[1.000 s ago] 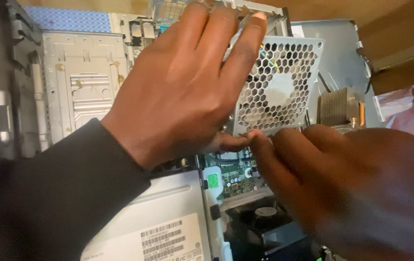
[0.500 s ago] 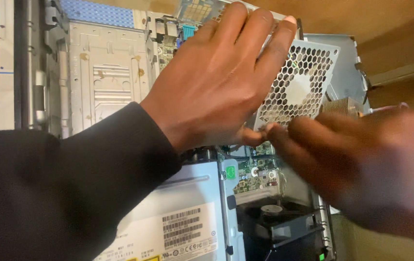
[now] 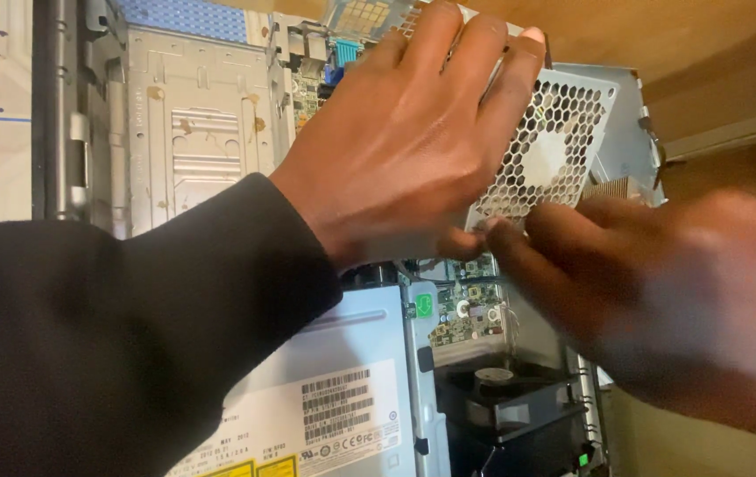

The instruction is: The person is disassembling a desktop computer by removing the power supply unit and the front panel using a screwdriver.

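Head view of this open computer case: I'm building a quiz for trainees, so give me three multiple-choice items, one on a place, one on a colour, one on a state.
1. Where does the left hand rest?
A. on the perforated metal box
B. on the black fan
C. on the wooden surface

2. What colour is the sleeve on the left arm?
A. white
B. black
C. red

3. How does the right hand stand?
A. flat on the optical drive
B. far from the case
C. fingertips at the lower edge of the perforated metal box

Answers: 1 A, its fingers spread over the box's top. 2 B, the cloth is plainly black. 3 C, the blurred fingertips meet the left thumb there.
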